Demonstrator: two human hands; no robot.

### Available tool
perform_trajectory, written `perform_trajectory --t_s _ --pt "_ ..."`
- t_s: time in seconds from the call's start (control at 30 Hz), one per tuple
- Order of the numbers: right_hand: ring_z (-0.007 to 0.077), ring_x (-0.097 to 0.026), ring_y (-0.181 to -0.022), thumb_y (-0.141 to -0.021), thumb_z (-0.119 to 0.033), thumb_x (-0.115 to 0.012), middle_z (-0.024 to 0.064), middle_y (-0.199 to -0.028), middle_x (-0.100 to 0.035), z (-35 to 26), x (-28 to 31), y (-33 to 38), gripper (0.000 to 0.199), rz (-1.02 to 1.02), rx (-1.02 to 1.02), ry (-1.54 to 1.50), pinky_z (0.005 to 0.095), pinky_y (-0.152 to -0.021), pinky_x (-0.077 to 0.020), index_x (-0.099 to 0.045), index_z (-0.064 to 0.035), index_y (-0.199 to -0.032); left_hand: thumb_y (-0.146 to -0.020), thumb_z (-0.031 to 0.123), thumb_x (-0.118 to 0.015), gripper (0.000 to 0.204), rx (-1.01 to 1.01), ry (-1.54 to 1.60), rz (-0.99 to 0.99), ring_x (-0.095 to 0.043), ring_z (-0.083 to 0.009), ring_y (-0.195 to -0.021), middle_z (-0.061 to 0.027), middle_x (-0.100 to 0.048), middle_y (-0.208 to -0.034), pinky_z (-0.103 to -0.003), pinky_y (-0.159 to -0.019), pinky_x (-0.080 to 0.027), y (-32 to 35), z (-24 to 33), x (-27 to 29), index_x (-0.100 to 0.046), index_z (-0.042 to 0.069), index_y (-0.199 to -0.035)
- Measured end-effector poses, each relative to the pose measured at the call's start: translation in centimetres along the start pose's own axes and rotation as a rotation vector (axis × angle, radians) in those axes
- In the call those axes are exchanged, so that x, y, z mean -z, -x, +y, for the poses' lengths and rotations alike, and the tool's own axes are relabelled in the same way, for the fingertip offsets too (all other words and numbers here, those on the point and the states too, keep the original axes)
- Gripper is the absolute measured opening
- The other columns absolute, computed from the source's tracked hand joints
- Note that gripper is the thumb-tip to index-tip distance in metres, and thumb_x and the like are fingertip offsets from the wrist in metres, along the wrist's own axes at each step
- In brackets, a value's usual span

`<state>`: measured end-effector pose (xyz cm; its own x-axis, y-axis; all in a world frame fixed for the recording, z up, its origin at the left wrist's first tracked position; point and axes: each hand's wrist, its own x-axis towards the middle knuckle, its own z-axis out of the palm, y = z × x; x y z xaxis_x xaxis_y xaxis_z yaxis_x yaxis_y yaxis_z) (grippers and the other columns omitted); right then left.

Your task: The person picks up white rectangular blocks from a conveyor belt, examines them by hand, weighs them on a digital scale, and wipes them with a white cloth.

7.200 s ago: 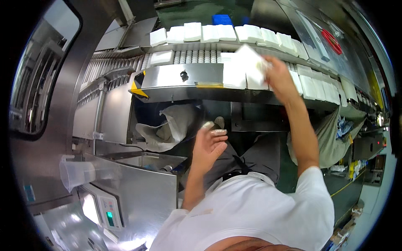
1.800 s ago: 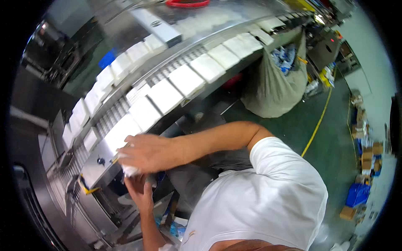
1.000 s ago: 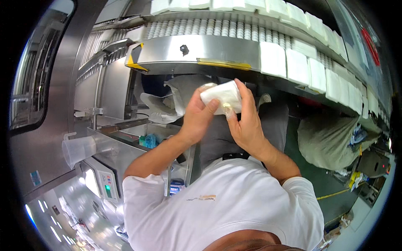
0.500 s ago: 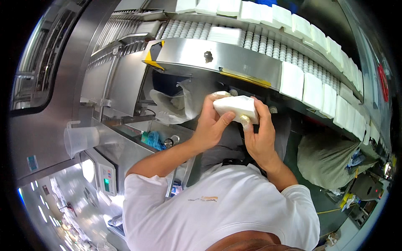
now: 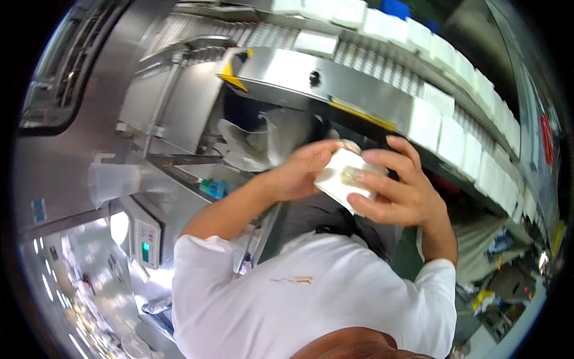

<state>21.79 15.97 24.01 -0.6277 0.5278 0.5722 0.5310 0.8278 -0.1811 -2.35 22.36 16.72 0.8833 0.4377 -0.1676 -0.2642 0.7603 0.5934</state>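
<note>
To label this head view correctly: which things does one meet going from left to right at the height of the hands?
Clear plastic jug → left hand → white packet → right hand → row of white packets on the conveyor.

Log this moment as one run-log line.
left hand: grips white packet | right hand: fingers over same packet | packet: held at chest, below conveyor | conveyor: row of white packets | scale: lower left

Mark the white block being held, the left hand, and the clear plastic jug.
white block (image 5: 342, 177), head view, its bare top face
left hand (image 5: 297, 172), head view, back of the hand
clear plastic jug (image 5: 113, 182), head view, its side wall
</note>
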Motion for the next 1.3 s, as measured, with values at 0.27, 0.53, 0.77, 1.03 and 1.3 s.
perform_trajectory --t_s 0.27,0.53,0.77,1.03,1.3 --pt "0.0379 -0.051 -0.136 -0.085 -0.003 -0.065 0.0237 -0.146 -0.051 0.5 -1.4 7.2 0.059 0.237 -0.577 -0.431 0.0461 -0.112 -0.0416 -0.051 -0.0028 -0.142 -0.097 0.01 -0.074 0.061 -0.271 -0.377 0.237 -0.06 -0.0171 -0.121 -0.0117 -0.06 -0.131 -0.032 -0.103 -0.051 -0.8 -0.7 -1.5 -0.04 0.002 -0.146" --pt "0.0158 -0.061 -0.115 -0.099 -0.012 -0.071 0.0114 -0.127 -0.061 -3.3 -4.7 5.4 0.052 0.428 -1.056 -1.101 0.0305 -0.098 -0.0518 -0.048 0.0048 -0.142 -0.101 0.01 -0.068 0.053 -0.284 -0.436 0.274 -0.059 -0.015 -0.119 -0.0107 -0.057 -0.13 -0.031 -0.102 -0.051 -0.3 -1.6 -2.7 -0.039 0.001 -0.145" --pt "0.0129 -0.065 -0.104 -0.1 -0.006 -0.068 0.0079 -0.117 -0.066 -3.5 -4.5 6.5 0.035 0.346 -1.208 -1.033 0.0295 -0.088 -0.057 -0.056 0.0029 -0.131 -0.102 0.007 -0.065 0.051 -0.318 -0.584 0.297 -0.058 -0.0159 -0.119 -0.0104 -0.057 -0.13 -0.031 -0.103 -0.049 -0.2 -2.9 -2.3 -0.039 0.001 -0.145" --pt "0.0155 -0.063 -0.111 -0.091 -0.004 -0.075 0.0112 -0.122 -0.063 -3.6 -5.0 6.6 0.051 0.399 -1.125 -1.137 0.033 -0.095 -0.0576 -0.054 0.0029 -0.137 -0.098 0.0 -0.061 0.054 -0.233 -0.543 0.397 -0.058 -0.0175 -0.118 -0.012 -0.056 -0.129 -0.033 -0.102 -0.049 -0.5 -3.1 -1.8 -0.039 0.002 -0.147" --pt "0.0157 -0.063 -0.106 -0.093 -0.008 -0.074 0.0108 -0.118 -0.065 -3.6 -5.6 7.2 0.042 0.465 -1.122 -1.164 0.0344 -0.09 -0.0551 -0.057 0.0014 -0.13 -0.097 0.001 -0.067 0.061 -0.159 -0.442 0.423 -0.062 -0.0239 -0.123 -0.0163 -0.057 -0.137 -0.037 -0.104 -0.053 -0.7 -4.1 -1.8 -0.037 0.002 -0.15"
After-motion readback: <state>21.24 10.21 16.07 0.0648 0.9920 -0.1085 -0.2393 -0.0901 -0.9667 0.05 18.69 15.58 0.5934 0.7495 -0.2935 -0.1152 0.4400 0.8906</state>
